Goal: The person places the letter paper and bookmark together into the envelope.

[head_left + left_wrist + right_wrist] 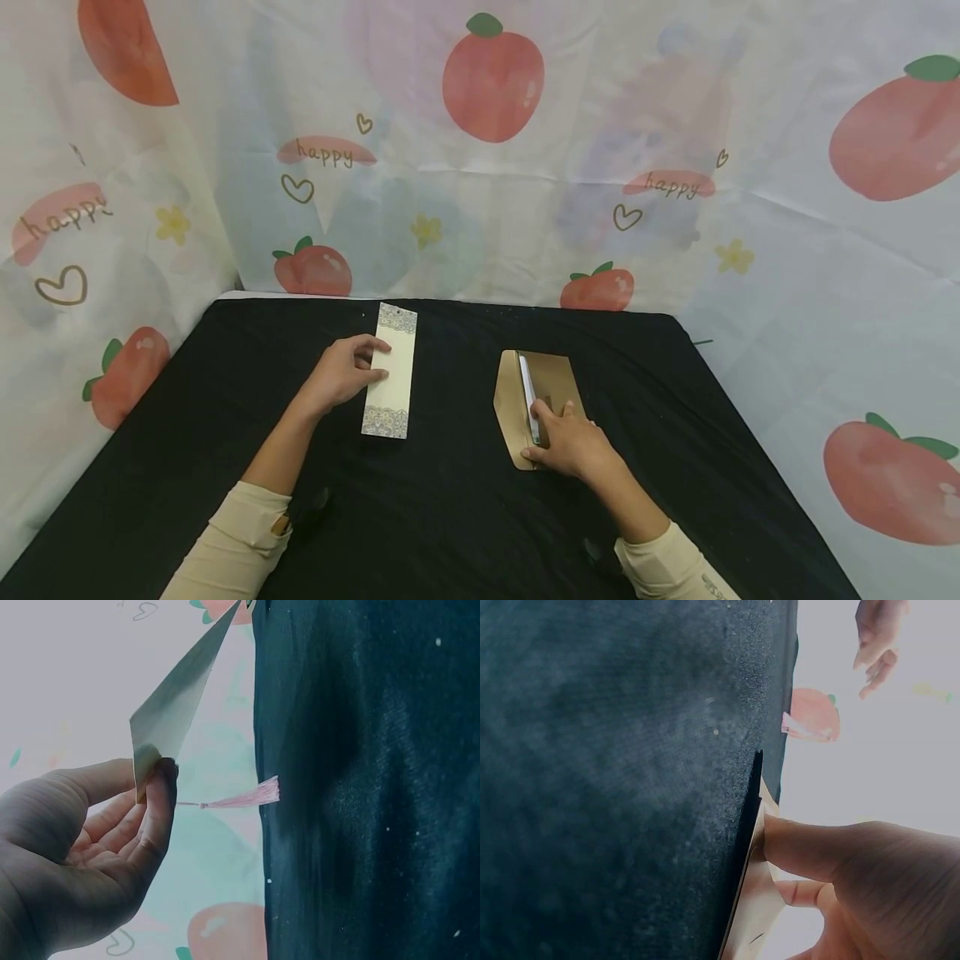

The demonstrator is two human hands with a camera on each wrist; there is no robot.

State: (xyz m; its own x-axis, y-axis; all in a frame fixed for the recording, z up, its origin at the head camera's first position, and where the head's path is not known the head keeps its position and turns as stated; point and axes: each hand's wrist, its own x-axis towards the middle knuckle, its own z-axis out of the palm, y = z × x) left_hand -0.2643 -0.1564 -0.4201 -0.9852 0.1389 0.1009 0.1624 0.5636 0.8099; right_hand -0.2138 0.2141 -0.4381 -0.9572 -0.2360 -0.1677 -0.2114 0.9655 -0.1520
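My left hand (345, 375) holds a long cream bookmark (393, 375) with lace-patterned ends, pinched by its left edge between thumb and fingers. In the left wrist view the bookmark (184, 697) is seen at a slant, and a pink tassel (244, 799) hangs from a cord beside it. To the right, a tan paper envelope (553, 371) lies on the black cloth with its flap unfolded to the left. A thin white piece (528, 387) shows along its opening. My right hand (573, 442) grips the envelope's near end, thumb by the flap; the other fingertips are partly hidden.
A black cloth (450, 517) covers the table under both hands. Behind and at the sides hangs a pale curtain (510, 225) printed with fruit, hearts and the word "happy". The table's far edge (480, 303) runs just beyond the bookmark's top.
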